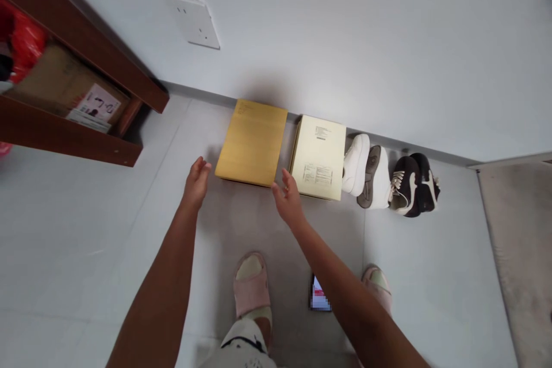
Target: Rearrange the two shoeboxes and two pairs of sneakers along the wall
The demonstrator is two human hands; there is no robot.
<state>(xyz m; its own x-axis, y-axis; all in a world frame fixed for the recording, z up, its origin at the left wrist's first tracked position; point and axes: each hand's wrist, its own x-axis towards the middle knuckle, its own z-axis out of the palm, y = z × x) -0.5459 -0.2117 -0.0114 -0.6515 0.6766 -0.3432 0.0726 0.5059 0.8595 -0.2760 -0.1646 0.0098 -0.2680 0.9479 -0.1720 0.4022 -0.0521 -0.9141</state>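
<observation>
Against the foot of the wall lies a yellow-gold shoebox [253,141] with its lid closed. My left hand [197,183] is just off its near left corner, fingers stretched out and holding nothing. On the other side, my right hand [287,198] is by the box's near right corner, thumb and fingers apart and nothing in them; whether a fingertip touches the box I cannot tell. A cream shoebox [319,152] with printed labels sits right of the gold one, across a narrow gap, close to my right fingers.
White shoes [357,165] and dark sneakers [404,186] line the wall at right. A phone [319,294] lies on the floor between my slippered feet [252,290]. At left, a wooden rack [125,152] holds a cardboard box [64,83]. A socket plate [193,20] is on the wall.
</observation>
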